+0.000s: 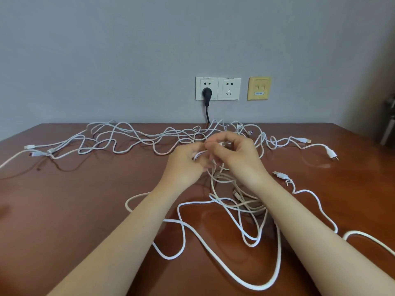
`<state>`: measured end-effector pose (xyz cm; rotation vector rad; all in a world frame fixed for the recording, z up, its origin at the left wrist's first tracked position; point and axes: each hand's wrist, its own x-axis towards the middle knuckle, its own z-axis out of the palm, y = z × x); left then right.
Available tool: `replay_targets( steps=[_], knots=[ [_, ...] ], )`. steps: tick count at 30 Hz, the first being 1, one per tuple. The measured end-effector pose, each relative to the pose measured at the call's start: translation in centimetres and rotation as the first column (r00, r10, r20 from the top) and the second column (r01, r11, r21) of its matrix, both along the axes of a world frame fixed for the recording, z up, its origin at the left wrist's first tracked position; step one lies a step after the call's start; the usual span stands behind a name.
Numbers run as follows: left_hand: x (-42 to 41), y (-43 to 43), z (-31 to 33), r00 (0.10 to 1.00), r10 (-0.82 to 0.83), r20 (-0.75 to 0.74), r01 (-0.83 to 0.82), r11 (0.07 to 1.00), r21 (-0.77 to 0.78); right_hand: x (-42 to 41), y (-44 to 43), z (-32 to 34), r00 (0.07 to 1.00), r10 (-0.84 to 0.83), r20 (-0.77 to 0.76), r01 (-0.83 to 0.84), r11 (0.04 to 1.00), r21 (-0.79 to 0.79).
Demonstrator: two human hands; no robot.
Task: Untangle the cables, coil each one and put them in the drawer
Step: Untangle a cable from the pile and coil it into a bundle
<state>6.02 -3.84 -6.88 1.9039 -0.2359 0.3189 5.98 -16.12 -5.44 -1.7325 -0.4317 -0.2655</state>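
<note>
left hand [186, 165]: bare | right hand [237, 159]: bare | forearms [132, 221]: bare to frame edge

Both the left hand [186, 165] and right hand [237, 154] are blurry at the fingers, so can't tell which strands of the cables [245, 206] they pinch. One cable runs off the left edge, a thick one off the right. Black cord [207, 112] disappears behind the table [85, 199]. Dark thing [390, 122] far right is cropped.
</note>
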Motion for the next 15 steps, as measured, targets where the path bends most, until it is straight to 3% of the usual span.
replay_targets(
  steps=[5,9,12,15],
  knots=[
    [-0.12,-0.34,0.17,0.997,-0.069,0.029,0.07,0.997,-0.041,0.06,-0.08,0.45,0.998,0.022,-0.064,-0.009,0.98,0.199],
    [-0.26,-0.39,0.32,0.987,-0.145,-0.07,0.123,0.961,-0.249,0.26,-0.27,0.69,0.998,0.048,-0.047,-0.031,0.949,0.313],
    [-0.55,-0.65,0.69,0.975,-0.18,-0.132,0.125,0.93,-0.345,0.52,-0.42,0.61,0.997,0.08,-0.02,-0.069,0.943,0.327],
    [-0.64,-0.77,0.74,0.968,-0.188,-0.164,0.122,0.931,-0.344,0.71,-0.47,0.44,0.995,0.099,-0.01,-0.09,0.944,0.318]
  ],
)
